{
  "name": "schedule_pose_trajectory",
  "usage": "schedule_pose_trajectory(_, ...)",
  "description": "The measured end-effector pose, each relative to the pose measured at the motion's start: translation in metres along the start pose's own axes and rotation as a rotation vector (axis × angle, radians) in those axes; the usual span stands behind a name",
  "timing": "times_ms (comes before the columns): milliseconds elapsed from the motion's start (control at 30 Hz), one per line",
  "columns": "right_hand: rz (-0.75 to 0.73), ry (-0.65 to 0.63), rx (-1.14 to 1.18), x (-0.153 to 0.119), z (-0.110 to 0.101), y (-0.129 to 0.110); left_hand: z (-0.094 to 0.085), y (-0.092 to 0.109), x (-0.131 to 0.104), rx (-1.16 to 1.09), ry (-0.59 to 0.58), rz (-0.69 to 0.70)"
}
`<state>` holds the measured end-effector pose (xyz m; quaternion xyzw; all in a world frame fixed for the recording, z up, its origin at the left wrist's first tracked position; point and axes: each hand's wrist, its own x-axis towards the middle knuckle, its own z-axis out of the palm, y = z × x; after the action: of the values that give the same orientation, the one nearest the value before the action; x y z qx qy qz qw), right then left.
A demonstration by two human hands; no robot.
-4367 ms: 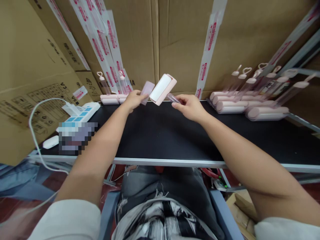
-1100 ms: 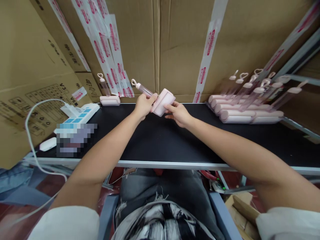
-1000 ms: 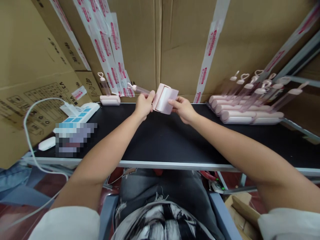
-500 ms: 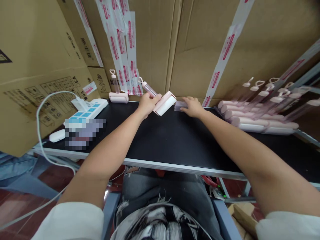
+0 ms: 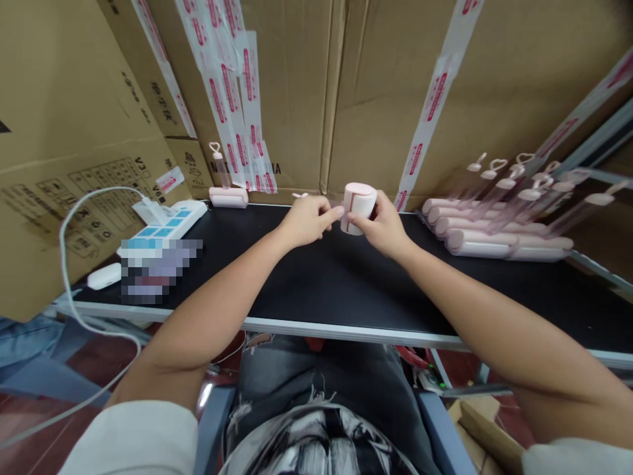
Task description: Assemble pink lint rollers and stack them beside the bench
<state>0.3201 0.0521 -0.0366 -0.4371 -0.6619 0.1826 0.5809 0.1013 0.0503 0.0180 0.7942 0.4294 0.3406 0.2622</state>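
A pink and white lint roller point(image 5: 360, 208) is held above the black table point(image 5: 336, 277), its head turned on end. My right hand point(image 5: 388, 227) is wrapped round the roller head from the right. On the other side, my left hand point(image 5: 309, 221) is closed round the roller's handle, which is mostly hidden; a bit of its pink loop end point(image 5: 299, 195) shows behind the hand. To the left at the back, another pink roller point(image 5: 228, 197) lies with its handle pointing up.
Several pink rollers point(image 5: 509, 245) lie in a row at the right, handles up. A white power strip point(image 5: 165, 227) with a cable and a blurred item point(image 5: 158, 270) are at the left. Cardboard walls point(image 5: 291, 99) stand behind the table.
The roller has moved right and turned upright. My right hand has left the clear plastic piece and taken hold of the roller head; that piece no longer shows.
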Motion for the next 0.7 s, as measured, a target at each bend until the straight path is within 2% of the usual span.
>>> schedule_pose_trajectory(100,-0.094,-0.106,-0.034,-0.009,0.004,-0.002,-0.005,0.003,-0.002,0.194,0.274,0.455)
schedule_pose_trajectory(167,-0.16,-0.183,-0.029,-0.017,0.013,-0.007,-0.006,0.002,-0.001,0.295,0.294,0.636)
schedule_pose_trajectory(233,-0.217,-0.248,-0.026,-0.024,0.022,-0.011,-0.004,-0.001,0.0,0.352,0.246,0.708)
schedule_pose_trajectory(333,-0.282,-0.296,-0.024,-0.031,0.031,-0.015,-0.001,-0.005,0.002,0.361,0.219,0.695)
schedule_pose_trajectory(467,-0.333,-0.268,-0.055,-0.033,0.034,-0.022,-0.007,-0.004,0.004,0.254,0.228,0.633)
schedule_pose_trajectory(567,-0.328,-0.223,-0.104,-0.034,0.032,-0.031,-0.014,0.001,0.003,0.145,0.209,0.566)
schedule_pose_trajectory(700,-0.258,-0.202,-0.151,-0.036,0.03,-0.046,-0.02,0.011,0.001,0.044,0.145,0.398)
